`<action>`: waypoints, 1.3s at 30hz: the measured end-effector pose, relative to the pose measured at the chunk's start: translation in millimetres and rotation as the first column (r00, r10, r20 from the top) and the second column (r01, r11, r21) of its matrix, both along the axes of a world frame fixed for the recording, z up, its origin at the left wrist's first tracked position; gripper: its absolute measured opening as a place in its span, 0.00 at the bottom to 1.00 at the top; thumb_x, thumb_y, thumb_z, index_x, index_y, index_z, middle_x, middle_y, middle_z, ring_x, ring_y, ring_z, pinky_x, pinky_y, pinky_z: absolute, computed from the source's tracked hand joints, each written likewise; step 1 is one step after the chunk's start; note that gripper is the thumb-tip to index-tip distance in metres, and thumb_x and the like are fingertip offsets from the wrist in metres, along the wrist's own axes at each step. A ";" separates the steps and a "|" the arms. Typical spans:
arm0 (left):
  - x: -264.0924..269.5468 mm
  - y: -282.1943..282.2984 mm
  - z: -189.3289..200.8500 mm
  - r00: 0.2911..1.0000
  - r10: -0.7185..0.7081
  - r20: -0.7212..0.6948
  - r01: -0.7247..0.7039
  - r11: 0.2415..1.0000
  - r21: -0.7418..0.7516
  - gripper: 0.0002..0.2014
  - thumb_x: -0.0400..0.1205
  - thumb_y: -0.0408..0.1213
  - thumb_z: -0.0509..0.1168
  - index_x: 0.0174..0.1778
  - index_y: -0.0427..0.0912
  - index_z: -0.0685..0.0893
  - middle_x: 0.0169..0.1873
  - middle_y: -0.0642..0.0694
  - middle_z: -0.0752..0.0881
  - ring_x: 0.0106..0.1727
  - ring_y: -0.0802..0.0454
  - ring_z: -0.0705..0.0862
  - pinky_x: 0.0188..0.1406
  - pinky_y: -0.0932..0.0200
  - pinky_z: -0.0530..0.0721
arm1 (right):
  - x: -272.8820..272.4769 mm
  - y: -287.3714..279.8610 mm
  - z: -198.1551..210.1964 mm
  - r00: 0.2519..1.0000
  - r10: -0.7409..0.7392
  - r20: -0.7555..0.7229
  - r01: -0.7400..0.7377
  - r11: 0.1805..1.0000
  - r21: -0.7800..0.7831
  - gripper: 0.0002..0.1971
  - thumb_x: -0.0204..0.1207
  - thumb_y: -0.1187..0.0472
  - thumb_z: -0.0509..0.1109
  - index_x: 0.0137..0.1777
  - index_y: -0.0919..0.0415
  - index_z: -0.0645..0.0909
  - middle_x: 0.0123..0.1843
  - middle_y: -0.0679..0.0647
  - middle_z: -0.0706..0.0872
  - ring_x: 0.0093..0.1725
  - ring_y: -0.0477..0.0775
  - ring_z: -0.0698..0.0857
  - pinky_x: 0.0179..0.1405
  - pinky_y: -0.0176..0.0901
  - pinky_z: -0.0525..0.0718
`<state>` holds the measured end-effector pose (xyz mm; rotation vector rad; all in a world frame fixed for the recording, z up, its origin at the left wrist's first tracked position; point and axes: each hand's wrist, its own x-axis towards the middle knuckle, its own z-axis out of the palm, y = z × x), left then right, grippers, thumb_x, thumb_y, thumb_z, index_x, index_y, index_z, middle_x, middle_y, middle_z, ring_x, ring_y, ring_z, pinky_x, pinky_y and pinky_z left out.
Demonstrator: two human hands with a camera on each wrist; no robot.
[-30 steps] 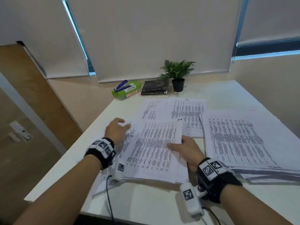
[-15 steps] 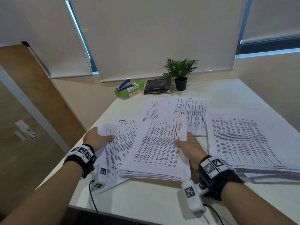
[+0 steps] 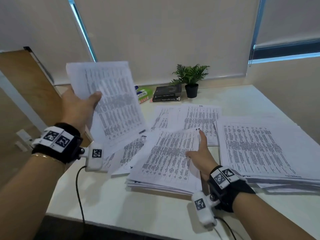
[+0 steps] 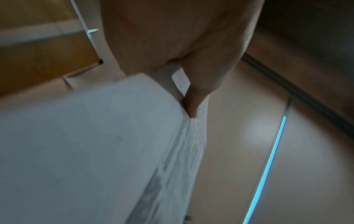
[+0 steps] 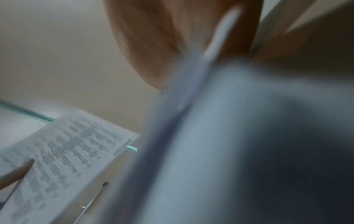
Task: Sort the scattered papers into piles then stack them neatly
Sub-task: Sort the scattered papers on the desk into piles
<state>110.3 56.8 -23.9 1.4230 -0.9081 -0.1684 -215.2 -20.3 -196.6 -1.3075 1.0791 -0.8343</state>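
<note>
Papers lie across the white worktop (image 3: pixel 107 196) in several heaps, and one batch is in the air. The left hand (image 3: pixel 78 108) grips a raised sheaf (image 3: pixel 110 101) over the worktop's left edge, thumb on the printed face and fingers behind, tilted toward the person's head, probably so its heading can be read before it goes to a pile. The left wrist view shows the thumb (image 4: pixel 193 104) pinching several sheets at once. The right hand (image 3: pixel 200 153) rests at the right edge of the near middle pile (image 3: pixel 166 161), forefinger straight toward the handwritten mark at its top corner and thumb lying on the page, likely steadying that pile; whether the other fingers curl under the edge I cannot tell. A thicker pile (image 3: pixel 256 149) lies toward the right edge, and looser sheets (image 3: pixel 199 116) toward the far edge.

Half a second ago the left hand was flat on sheets near the left edge; now it has lifted a batch clear, while the right hand has stayed beside the middle pile.
</note>
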 end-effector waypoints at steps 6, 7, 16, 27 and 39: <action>-46.6 -23.2 -17.6 0.948 -0.317 0.029 0.298 0.915 0.271 0.28 0.72 0.37 0.86 0.68 0.40 0.88 0.56 0.44 0.95 0.55 0.45 0.95 0.51 0.48 0.94 | 8.7 -10.4 -18.0 1.000 0.006 -0.013 -0.006 1.000 0.030 0.12 0.83 0.65 0.73 0.64 0.56 0.88 0.69 0.50 0.88 0.69 0.56 0.86 0.77 0.61 0.80; -55.9 -29.1 -31.7 0.951 -0.307 0.030 0.284 0.910 0.301 0.31 0.71 0.35 0.87 0.69 0.38 0.86 0.56 0.44 0.95 0.53 0.48 0.95 0.46 0.53 0.94 | 10.0 -11.3 -18.2 1.000 -0.006 -0.013 0.007 0.998 0.061 0.08 0.84 0.57 0.73 0.59 0.55 0.90 0.65 0.52 0.90 0.67 0.57 0.87 0.77 0.64 0.80; -54.5 -65.6 -124.2 0.932 -0.280 0.229 0.044 0.716 0.696 0.40 0.80 0.56 0.77 0.85 0.45 0.71 0.70 0.35 0.84 0.68 0.37 0.85 0.61 0.50 0.84 | -1.2 9.9 6.5 0.998 0.048 -0.044 -0.047 0.998 0.032 0.21 0.78 0.52 0.81 0.68 0.56 0.82 0.63 0.44 0.89 0.60 0.46 0.87 0.70 0.51 0.82; 10.2 -44.0 -130.6 0.952 -0.193 0.238 -0.176 0.293 0.940 0.36 0.67 0.68 0.81 0.26 0.41 0.70 0.21 0.46 0.73 0.25 0.47 0.74 0.30 0.57 0.68 | 11.2 -0.5 -10.2 0.994 -0.011 -0.108 0.009 1.000 -0.025 0.28 0.73 0.69 0.82 0.73 0.58 0.79 0.64 0.50 0.90 0.64 0.55 0.89 0.72 0.60 0.85; 13.4 -31.7 -157.7 0.990 -0.061 0.125 -0.072 0.544 0.836 0.38 0.79 0.47 0.81 0.78 0.27 0.76 0.75 0.33 0.82 0.70 0.32 0.83 0.70 0.45 0.82 | 6.5 15.5 8.9 0.993 0.025 -0.115 -0.027 0.999 -0.016 0.26 0.78 0.77 0.72 0.71 0.55 0.74 0.57 0.43 0.84 0.64 0.52 0.83 0.61 0.44 0.78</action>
